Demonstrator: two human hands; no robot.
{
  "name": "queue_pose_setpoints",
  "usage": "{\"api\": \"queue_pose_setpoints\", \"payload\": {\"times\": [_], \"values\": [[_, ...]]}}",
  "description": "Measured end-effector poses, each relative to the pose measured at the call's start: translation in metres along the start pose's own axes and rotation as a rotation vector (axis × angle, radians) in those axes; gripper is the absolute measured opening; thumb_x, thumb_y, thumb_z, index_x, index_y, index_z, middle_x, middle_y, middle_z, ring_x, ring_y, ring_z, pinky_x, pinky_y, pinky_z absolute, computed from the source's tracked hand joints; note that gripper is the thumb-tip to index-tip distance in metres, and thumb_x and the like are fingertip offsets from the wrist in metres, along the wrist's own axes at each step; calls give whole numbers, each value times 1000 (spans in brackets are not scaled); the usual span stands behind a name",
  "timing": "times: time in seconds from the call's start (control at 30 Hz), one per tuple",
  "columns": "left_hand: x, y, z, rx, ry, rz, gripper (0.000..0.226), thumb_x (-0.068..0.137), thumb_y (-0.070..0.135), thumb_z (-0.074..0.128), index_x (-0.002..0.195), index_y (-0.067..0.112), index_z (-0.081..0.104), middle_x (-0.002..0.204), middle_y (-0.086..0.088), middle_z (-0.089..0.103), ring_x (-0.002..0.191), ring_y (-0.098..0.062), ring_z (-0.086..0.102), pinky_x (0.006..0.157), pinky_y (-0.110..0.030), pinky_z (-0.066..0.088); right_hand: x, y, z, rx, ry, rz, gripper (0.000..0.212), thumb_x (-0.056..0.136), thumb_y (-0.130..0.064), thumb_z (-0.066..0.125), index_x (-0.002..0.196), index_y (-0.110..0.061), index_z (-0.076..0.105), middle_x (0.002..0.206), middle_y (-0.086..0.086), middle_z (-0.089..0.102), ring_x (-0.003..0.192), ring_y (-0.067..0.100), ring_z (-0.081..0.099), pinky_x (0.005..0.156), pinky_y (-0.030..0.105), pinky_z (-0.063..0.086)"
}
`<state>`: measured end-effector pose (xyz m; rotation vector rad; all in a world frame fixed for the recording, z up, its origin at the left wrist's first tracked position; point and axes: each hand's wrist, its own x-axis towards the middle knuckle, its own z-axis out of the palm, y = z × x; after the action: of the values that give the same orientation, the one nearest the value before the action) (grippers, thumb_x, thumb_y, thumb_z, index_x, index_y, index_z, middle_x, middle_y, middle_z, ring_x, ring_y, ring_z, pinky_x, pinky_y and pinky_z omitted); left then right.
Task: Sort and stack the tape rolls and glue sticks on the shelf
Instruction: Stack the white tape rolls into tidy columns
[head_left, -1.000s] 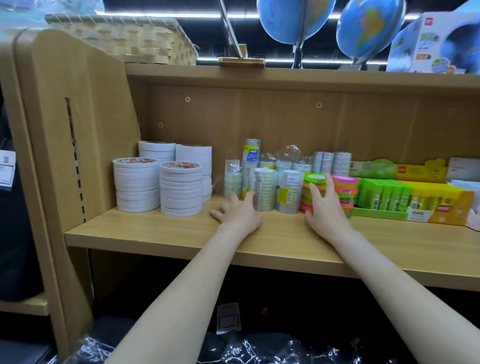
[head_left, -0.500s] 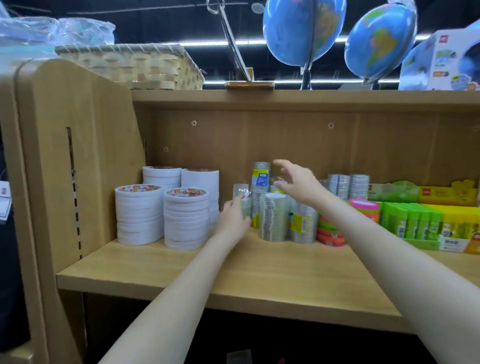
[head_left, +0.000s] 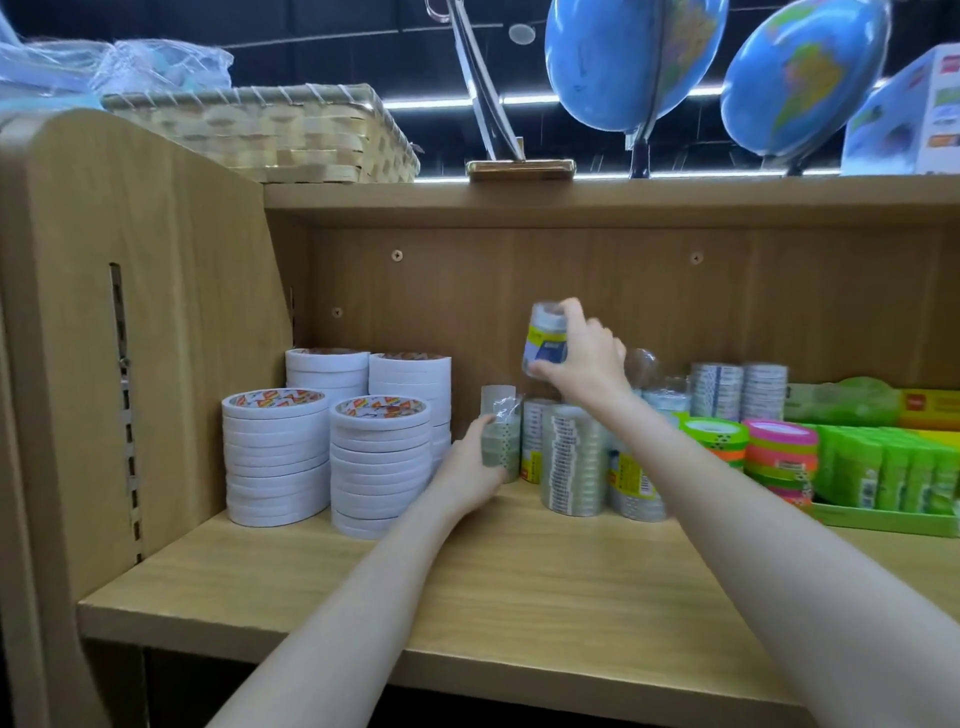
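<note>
The right hand (head_left: 584, 358) is up in the air, fingers and thumb clamped around a wrapped tape pack (head_left: 545, 340) with a blue and yellow label, holding it above the clear tape stacks (head_left: 574, 460) in the middle of the shelf (head_left: 519, 587). Down and to the left, the left hand (head_left: 470, 473) curls around a small wrapped stack of clear tape (head_left: 501, 434) that stands on the shelf board, thumb and fingers pressing its sides to steady it.

My read: the lifted pack is being re-sorted, and the trick is to bring it down straight. Keep it upright, line its base over a flat spot or a matching stack, and let go only once it sits flush. The left hand's bracing helps, since these narrow cellophane towers look ready to tip.

Look at the crowd around it. To the left, 4 white tape stacks (head_left: 278, 457) stand close together, the near 2 showing red and yellow printed cores. To the right sit neon tape rolls (head_left: 779, 452) in green, pink and orange, then a green tray of glue sticks (head_left: 893, 467). More clear rolls (head_left: 740, 387) line the far wall. Space in the middle is tight, so a careless elbow could topple neighbours. Up on top, a woven basket (head_left: 291, 137) and 2 globes (head_left: 628, 57) stay well clear of the action.
</note>
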<state>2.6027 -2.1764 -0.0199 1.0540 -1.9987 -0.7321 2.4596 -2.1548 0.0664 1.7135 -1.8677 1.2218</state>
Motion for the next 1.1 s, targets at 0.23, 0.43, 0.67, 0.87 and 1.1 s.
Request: {"api": "queue_pose_setpoints", "payload": {"times": [0.23,0.43,0.67,0.87,1.1], "values": [[0,3,2,115,-15,33,72,85,8,55,146,27,23,140,-18,37,127,-30,40,106,-36,35,3,4,-12,186,-242,37,65,78,-14,70,130,-18,30,112,13,44,88,24,48,63,23,41],[-2,2,1,69,-74,52,74,85,7,56,147,29,21,145,-10,34,128,-24,42,107,-33,35,1,3,-7,289,-81,16,60,80,-16,68,129,-17,33,111,11,46,96,22,48,86,32,40],[-13,10,-7,-101,-37,-14,63,89,6,54,144,15,26,129,3,46,111,-7,48,86,-12,38,3,-5,-9,203,-152,-72,36,89,-25,59,120,-8,48,108,8,47,101,21,47,74,20,29],[-30,-1,-7,410,-49,-103,51,92,20,49,138,2,36,142,-17,40,132,-28,37,104,-30,33,-8,-35,14,54,-400,-140,50,78,-36,73,120,-13,57,122,9,56,115,25,50,93,30,41],[-32,-5,-2,509,-64,-107,41,92,24,49,125,1,44,136,-20,41,126,-32,41,97,-32,36,-12,-38,36,-259,-514,-203,45,87,-43,59,126,-23,52,128,5,54,124,30,36,98,43,28]]}}
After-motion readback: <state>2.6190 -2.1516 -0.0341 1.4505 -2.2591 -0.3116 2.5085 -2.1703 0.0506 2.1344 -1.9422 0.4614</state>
